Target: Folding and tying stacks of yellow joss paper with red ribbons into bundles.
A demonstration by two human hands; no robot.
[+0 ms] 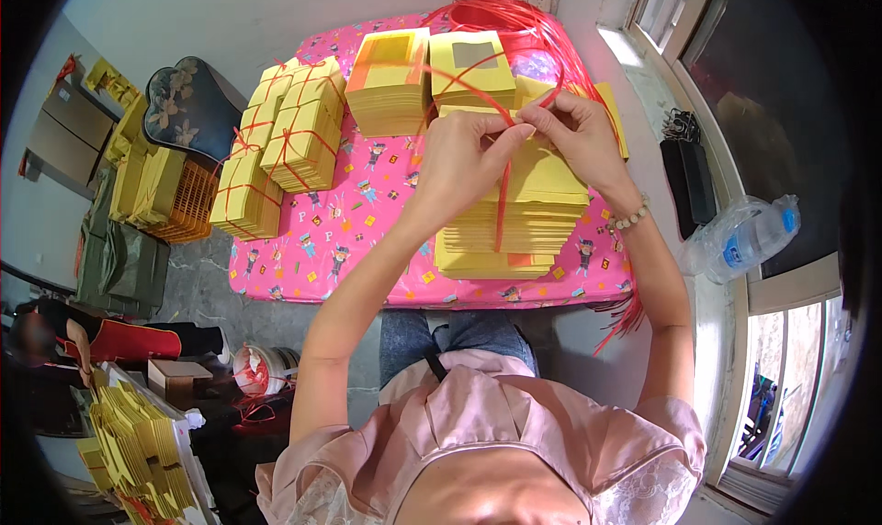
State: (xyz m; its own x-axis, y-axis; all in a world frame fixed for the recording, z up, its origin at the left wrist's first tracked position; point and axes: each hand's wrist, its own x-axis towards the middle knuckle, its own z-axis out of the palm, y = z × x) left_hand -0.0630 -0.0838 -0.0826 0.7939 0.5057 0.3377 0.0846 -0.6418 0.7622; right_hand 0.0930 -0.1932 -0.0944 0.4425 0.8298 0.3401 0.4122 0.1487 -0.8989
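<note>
A tall stack of yellow paper (528,214) stands at the near right of the table in front of me. A thin red plastic tie (501,199) runs down its front and comes up to my fingers. My left hand (470,153), closed in a pinch, grips the tie above the stack. Beside it, nearly touching, my right hand (581,141) pinches another part of the same red tie. Loose lengths of it stretch out to the upper left. My hands partly hide the top of the stack.
A pink patterned cloth (322,222) covers the table. Tied yellow bundles (303,144) lie at left; two untied stacks (390,89) stand behind. Red ties (565,43) hang at the back right. A plastic bottle (749,245) lies on the windowsill. Another person (78,332) works at lower left.
</note>
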